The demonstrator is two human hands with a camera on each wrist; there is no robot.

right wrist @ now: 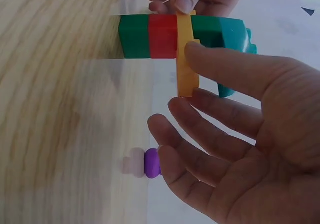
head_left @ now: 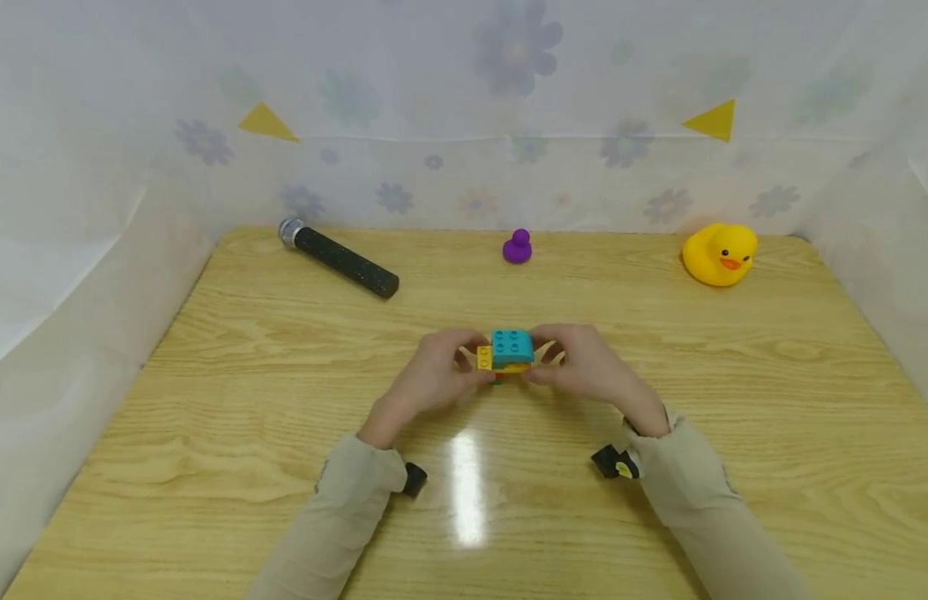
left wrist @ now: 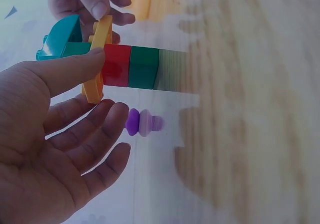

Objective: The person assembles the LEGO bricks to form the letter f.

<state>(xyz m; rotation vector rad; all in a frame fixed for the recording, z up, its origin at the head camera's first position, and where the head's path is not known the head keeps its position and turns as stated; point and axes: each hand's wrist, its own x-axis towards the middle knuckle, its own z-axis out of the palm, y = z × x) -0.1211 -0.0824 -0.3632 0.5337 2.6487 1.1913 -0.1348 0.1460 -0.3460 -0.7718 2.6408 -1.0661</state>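
Note:
Both hands meet at a small stack of toy building blocks near the middle of the table. On its top sits a teal curved brick (head_left: 512,344), over a green brick (right wrist: 207,29). Below these comes a long yellow brick (head_left: 484,358), then a red brick (left wrist: 116,65). The lowest green brick (left wrist: 144,67) appears to stand on the tabletop. My left hand (head_left: 437,371) pinches one end of the yellow brick between thumb and fingers. At the other end, my right hand (head_left: 580,362) pinches it likewise. In the wrist views the remaining fingers are loosely bent beside the stack.
A black microphone (head_left: 347,262) lies at the back left of the wooden table (head_left: 246,417). A small purple duck (head_left: 517,247) stands at the back middle, and a yellow rubber duck (head_left: 717,256) at the back right. Flowered white sheeting (head_left: 434,83) surrounds the table.

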